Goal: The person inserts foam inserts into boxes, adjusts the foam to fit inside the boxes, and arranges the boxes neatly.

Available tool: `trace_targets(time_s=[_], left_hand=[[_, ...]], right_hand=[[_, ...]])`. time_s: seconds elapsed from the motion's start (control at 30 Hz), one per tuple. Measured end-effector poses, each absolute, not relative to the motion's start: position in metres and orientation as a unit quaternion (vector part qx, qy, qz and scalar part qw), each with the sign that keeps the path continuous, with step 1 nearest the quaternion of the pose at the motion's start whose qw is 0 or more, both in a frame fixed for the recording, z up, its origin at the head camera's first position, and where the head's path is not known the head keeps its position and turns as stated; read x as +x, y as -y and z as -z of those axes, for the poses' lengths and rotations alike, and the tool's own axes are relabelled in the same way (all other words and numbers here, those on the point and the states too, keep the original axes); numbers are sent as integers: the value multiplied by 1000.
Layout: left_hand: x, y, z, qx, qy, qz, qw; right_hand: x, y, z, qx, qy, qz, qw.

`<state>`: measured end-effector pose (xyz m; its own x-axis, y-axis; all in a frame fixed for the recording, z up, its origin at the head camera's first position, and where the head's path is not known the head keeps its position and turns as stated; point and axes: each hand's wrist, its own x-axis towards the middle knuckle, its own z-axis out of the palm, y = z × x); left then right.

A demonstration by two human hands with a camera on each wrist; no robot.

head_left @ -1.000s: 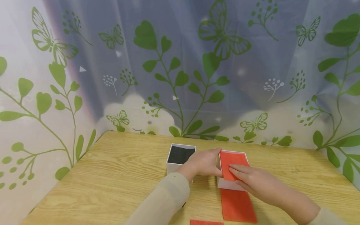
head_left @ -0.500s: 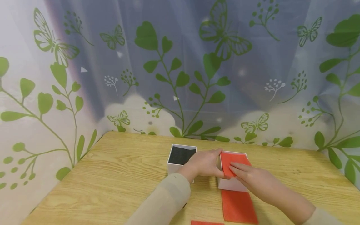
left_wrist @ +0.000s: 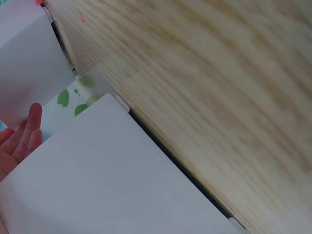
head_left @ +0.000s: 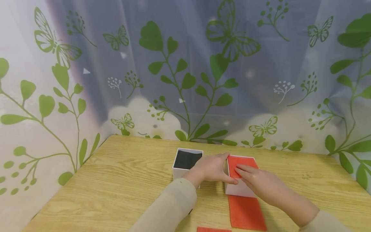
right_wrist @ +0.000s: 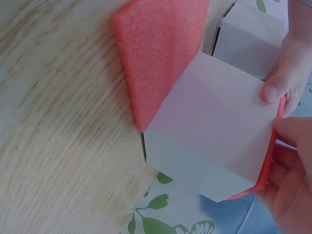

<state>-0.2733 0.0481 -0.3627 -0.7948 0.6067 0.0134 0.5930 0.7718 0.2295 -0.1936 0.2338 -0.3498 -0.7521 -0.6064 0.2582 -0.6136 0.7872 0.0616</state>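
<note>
A white open-topped box (head_left: 239,189) holds a red foam sheet (head_left: 243,161) at its top. My left hand (head_left: 211,168) spans the box's left side, thumb on the front wall and a finger at the back corner; in the right wrist view that thumb (right_wrist: 276,88) lies just below the rim. The right hand (head_left: 262,183) rests nearly straight fingers on the red sheet, its thumb at the front rim. Beside my left wrist stands a second white box (head_left: 180,174) with a black foam sheet (head_left: 186,159) inside.
Another red foam sheet (head_left: 246,212) lies flat on the wooden table (head_left: 116,187) in front of the right box. Part of one more red sheet (head_left: 214,229) shows at the bottom edge. A leaf-and-butterfly curtain (head_left: 185,71) hangs behind the table.
The red sheet's near edge has drawn back from over the front wall to the box's rim. My left thumb has shifted slightly right; the right hand has barely moved.
</note>
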Motion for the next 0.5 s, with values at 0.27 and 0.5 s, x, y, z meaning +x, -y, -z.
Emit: trace_targets(time_s=[0.27,0.5], left_hand=[[-274,-48,363,317,-941,-112,33],[-274,-50,364,316,-942,-113,24]], right_hand=[[-192,-231,350,314,942,-30,115],[-182,-228,354,340,928,-27,149]])
